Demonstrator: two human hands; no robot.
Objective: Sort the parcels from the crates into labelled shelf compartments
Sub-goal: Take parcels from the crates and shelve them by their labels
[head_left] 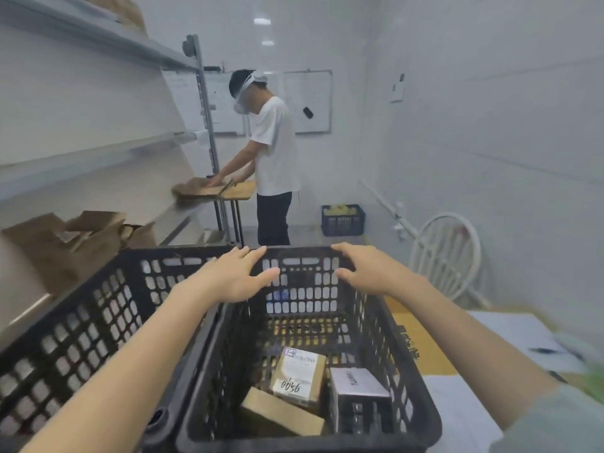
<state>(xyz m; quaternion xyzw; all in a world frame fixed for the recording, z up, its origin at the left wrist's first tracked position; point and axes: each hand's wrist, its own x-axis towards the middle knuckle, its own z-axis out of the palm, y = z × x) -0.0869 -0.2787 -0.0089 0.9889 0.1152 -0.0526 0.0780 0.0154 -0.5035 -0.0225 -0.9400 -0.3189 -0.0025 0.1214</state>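
Both arms reach across the right crate (209, 371) to its far wall. The right grip (369, 273) hooks its fingers over the far rim with the thumb set against the inner face, so it holds the crate by that wall. The left grip (238, 276) lies on the same rim with fingers nearly straight and the thumb spread onto the inner face; I cannot tell whether it has closed on the rim or only rests there. Placing both grips apart on one wall suits dragging or tilting the crate rather than picking from it. The task items sit on the crate floor at the near right: a labelled parcel (300, 377) marked by hand, a plain brown parcel (281, 416) leaning just in front of it, and a dark parcel (356, 387) just beside them on the right. None is held. The left crate (81, 322) touches the right crate along its side. The shelf (65, 165) runs along the left, with brown parcels (65, 243) already on its lower level. Judgement: sorting is part done; next, the crate must be positioned, then one parcel read and lifted.
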